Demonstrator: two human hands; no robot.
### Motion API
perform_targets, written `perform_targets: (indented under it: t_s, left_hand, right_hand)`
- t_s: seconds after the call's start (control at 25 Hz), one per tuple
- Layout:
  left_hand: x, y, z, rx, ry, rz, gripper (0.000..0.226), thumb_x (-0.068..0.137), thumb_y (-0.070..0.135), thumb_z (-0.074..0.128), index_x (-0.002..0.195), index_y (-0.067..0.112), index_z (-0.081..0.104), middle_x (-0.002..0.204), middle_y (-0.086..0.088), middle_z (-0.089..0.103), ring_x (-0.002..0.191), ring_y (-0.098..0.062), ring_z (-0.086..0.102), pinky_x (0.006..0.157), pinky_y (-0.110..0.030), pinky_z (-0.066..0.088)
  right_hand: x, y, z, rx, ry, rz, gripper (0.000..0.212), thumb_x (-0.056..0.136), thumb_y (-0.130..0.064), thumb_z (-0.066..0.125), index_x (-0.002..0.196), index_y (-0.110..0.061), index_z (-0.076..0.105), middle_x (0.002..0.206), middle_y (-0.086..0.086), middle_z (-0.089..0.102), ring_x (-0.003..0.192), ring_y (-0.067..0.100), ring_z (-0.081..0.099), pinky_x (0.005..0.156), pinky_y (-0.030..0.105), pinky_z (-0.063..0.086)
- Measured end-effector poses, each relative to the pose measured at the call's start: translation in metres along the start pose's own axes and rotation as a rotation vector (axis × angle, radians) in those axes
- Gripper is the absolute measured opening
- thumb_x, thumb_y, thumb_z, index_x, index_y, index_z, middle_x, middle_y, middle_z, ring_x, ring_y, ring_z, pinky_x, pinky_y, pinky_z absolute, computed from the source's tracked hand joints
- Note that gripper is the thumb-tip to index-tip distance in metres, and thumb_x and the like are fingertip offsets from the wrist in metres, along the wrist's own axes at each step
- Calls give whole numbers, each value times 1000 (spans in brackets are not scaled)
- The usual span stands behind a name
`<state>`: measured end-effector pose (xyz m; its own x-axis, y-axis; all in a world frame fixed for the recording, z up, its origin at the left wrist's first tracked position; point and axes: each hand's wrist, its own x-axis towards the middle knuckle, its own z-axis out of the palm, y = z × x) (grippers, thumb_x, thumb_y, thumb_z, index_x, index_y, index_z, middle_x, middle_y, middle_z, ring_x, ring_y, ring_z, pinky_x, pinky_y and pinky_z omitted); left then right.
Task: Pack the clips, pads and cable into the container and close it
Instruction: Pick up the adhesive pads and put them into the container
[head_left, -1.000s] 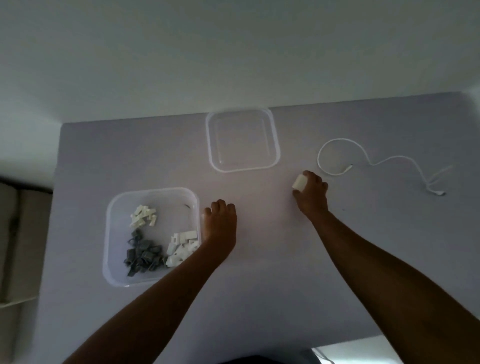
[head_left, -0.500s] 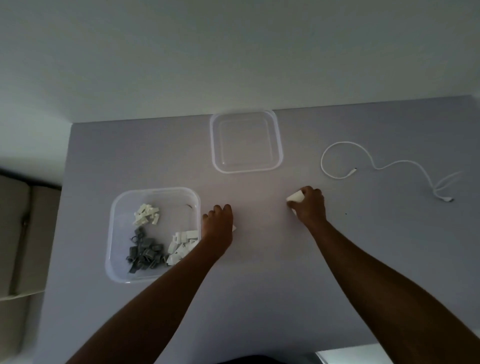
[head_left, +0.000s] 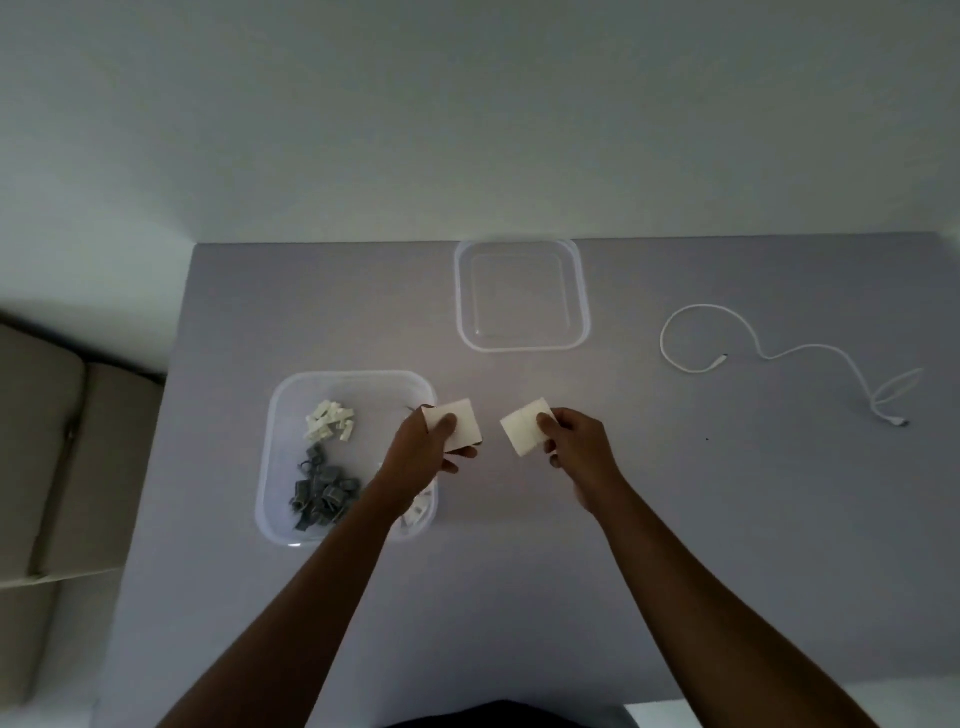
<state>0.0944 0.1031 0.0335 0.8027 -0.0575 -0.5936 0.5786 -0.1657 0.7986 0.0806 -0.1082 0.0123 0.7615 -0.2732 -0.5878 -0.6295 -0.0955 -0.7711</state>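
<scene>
My left hand (head_left: 426, 451) holds a white square pad (head_left: 463, 422) just above the right rim of the clear container (head_left: 280, 415). My right hand (head_left: 574, 440) holds a second white pad (head_left: 522, 428) a little to the right, over the table. Inside the container lie a heap of small white clips (head_left: 331, 420) at the back and grey clips (head_left: 322, 493) at the front; more white pieces (head_left: 417, 512) show partly under my left forearm. The clear lid (head_left: 522, 293) lies flat at the table's far edge. A white cable (head_left: 763, 353) lies loosely curled at the right.
The grey table (head_left: 571, 571) ends at a pale wall behind the lid. A beige cushioned seat (head_left: 57, 467) stands off the table's left side. A dark shape (head_left: 498, 717) shows at the bottom edge.
Both hands have lifted off the table, each holding up a white pad. My right hand moved left toward the container; the left hand rose over the container's right rim.
</scene>
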Motion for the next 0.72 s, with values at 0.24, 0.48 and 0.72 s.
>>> perform_targets:
  t_s: [0.24,0.48,0.72]
  left_hand:
    - [0,-22,-91,60,370,-32,8,93,16,59,96,12,65,83,-9,66,75,-24,58,70,-37,49]
    - [14,-39,-130,173,458,-75,13,89,13,63,101,8,63,94,-11,70,71,-29,70,63,-37,60]
    - [31,-49,-129,379,335,-63,14,91,11,57,97,3,67,97,-18,71,87,-35,66,81,-42,56]
  right_hand:
    - [-33,-57,67,-242,-159,-264,14,88,-14,62,97,-10,71,74,-1,65,63,11,56,56,25,45]
    - [-23,-76,153,-876,-354,-528,19,82,-10,61,96,-12,74,95,12,72,86,27,68,75,36,56]
    - [-4,-72,187,-1138,-304,-351,16,83,0,58,96,-3,67,101,19,67,92,35,68,73,31,53]
